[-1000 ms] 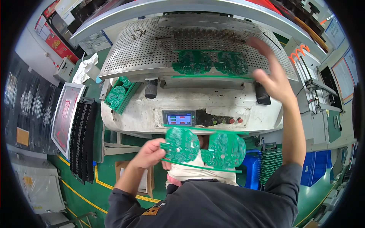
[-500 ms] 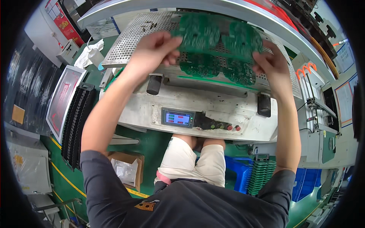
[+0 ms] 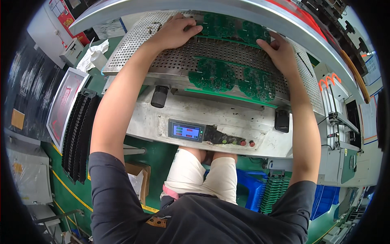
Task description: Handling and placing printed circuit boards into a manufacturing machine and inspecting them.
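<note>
A green circuit board panel (image 3: 219, 27) lies at the far part of the perforated metal plate (image 3: 172, 61), under the raised frame, and looks level with the plate. My left hand (image 3: 176, 32) has its fingers curled at the panel's left end, thumb pointing inward. At the right end, my right hand (image 3: 280, 53) pinches the panel's edge, its thumb on the near side and fingertips partly hidden behind. A second green circuit board panel (image 3: 213, 76) rests at the plate's near edge, apart from both hands.
A pale metal frame (image 3: 134, 9) spans overhead. On the machine front sit a small lit screen (image 3: 186, 131), push buttons (image 3: 243, 142) and two black knobs (image 3: 159, 96). A rack of green boards (image 3: 276, 191) stands low right, near a blue stool (image 3: 250, 185). Black racks (image 3: 79, 138) stand left.
Both hands have moved away from me with the held panel, from above the plate's middle to its far part under the frame. The near panel now shows more fully.
</note>
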A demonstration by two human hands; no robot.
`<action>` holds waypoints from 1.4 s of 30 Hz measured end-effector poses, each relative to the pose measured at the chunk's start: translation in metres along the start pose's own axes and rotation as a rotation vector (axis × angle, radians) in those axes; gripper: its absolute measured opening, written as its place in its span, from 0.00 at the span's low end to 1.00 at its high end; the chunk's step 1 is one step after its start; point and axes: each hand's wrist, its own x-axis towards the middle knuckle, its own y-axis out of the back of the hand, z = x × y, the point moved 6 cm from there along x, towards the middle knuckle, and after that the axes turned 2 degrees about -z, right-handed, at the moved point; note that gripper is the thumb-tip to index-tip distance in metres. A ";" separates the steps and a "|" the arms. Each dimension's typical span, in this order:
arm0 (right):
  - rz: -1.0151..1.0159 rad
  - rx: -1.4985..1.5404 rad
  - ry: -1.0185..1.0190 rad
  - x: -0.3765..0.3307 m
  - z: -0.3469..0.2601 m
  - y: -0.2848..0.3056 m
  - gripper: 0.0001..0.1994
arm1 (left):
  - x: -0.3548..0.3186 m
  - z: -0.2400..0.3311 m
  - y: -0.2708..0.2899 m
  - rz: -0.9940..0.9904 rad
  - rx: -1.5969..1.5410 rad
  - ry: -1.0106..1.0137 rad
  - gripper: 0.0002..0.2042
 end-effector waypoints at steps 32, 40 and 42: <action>-0.133 0.234 0.083 0.000 0.028 -0.010 0.17 | 0.000 0.008 -0.006 -0.305 -0.385 0.412 0.22; -0.147 0.234 0.032 -0.002 0.024 -0.011 0.17 | -0.003 0.005 -0.007 -0.267 -0.409 0.419 0.23; -0.155 0.246 0.038 -0.002 0.027 -0.012 0.17 | -0.004 0.005 -0.008 -0.283 -0.416 0.428 0.23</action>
